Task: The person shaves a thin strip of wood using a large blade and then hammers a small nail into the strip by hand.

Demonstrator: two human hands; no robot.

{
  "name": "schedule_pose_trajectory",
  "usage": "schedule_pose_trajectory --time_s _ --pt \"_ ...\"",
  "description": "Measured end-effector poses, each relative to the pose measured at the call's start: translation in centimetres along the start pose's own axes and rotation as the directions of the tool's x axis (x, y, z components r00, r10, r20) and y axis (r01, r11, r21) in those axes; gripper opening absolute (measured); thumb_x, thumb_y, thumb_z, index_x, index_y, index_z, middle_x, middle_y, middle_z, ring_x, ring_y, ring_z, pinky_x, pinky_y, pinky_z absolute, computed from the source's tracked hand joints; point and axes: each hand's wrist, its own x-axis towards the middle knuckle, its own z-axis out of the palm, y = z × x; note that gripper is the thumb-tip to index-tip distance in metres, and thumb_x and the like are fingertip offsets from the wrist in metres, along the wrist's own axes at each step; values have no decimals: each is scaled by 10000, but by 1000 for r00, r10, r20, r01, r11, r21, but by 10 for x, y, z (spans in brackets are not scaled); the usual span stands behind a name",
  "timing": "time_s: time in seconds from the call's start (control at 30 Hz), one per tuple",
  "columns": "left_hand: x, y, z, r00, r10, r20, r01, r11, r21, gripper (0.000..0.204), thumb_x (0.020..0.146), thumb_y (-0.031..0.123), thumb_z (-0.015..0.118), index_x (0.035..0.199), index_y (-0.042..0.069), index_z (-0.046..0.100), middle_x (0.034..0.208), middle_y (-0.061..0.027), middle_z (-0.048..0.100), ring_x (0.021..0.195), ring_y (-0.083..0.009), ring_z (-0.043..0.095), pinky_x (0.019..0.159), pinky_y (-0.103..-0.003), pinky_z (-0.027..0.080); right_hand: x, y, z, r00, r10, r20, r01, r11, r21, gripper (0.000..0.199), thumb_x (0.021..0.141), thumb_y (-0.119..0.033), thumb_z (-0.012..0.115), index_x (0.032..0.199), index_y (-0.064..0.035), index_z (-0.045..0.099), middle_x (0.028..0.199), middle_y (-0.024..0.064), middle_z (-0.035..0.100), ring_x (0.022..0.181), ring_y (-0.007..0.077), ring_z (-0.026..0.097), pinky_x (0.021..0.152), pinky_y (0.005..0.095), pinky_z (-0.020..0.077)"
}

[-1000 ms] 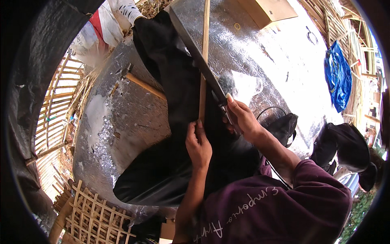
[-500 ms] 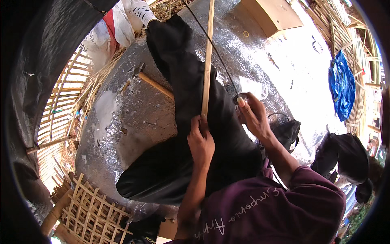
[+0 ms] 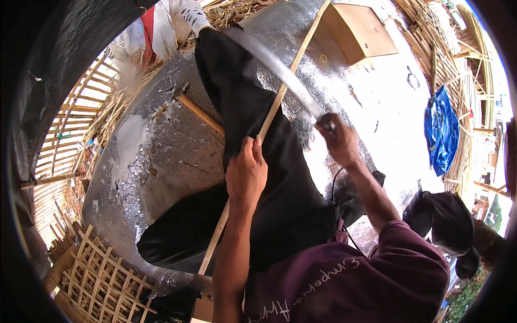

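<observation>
My left hand (image 3: 246, 169) is closed round a long pale wooden or bamboo strip (image 3: 272, 110). The strip slants from the far top down past my left forearm, over my black-trousered legs (image 3: 280, 172). My right hand (image 3: 342, 142) grips the dark handle of a long knife (image 3: 305, 97). Its slightly curved blade is blurred and points up and left. Blade and strip cross in view; whether they touch, I cannot tell. A hammer (image 3: 200, 113) with a wooden handle lies left of my legs.
Silvery foil sheeting (image 3: 183, 161) covers the ground. A cardboard box (image 3: 358, 32) stands at the far right, with a blue plastic bag (image 3: 441, 129) beyond it. A woven bamboo lattice (image 3: 105, 277) lies at the lower left. A black bag (image 3: 452, 223) sits to the right.
The knife has turned from edge-on to showing its broad side, its tip swinging left. The strip has tilted, its far end to the right. My left hand has shifted left and slightly away.
</observation>
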Motion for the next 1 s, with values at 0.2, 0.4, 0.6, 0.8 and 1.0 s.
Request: schedule_pose_trajectory --time_s 0.2,0.4,0.6,0.8,1.0 --pt "3 -11 7 996 51 -76 -52 999 -13 287 1014 335 408 904 104 539 771 -143 670 709 -409 641 607 -514 500 10 -58 -77 854 -202 -479 336 918 212 203 920 -130 634 1040 13 552 833 86 651 665 128 613 585 288 504" --pt "7 -6 4 997 37 -66 -39 999 -22 269 1008 309 431 892 98 551 786 -144 669 706 -386 645 597 -491 516 -25 14 15 957 -192 -220 207 977 46 228 876 -176 685 944 -48 509 803 146 649 627 299 650 532 393 492" --pt "12 -5 4 995 19 -102 -25 998 -60 264 1002 316 442 899 104 562 793 -152 670 709 -398 638 592 -490 522 -68 41 23 982 -36 -185 24 998 -65 267 894 -167 659 1068 -33 507 787 164 654 653 354 648 537 424 473" --pt "5 -1 -1 999 13 -48 -12 1000 16 266 1008 317 430 934 88 545 796 -170 660 774 -412 632 642 -503 501 -40 21 0 981 -102 -168 85 991 -103 273 876 -138 682 1064 -24 520 767 154 645 655 347 645 541 406 463" --pt "5 -4 4 995 31 -91 -33 999 -23 278 1009 334 423 941 93 545 817 -171 661 799 -417 629 664 -512 496 -13 -25 -28 942 -95 -322 117 992 52 226 867 -61 685 1035 -19 540 789 111 635 631 167 614 557 306 472"
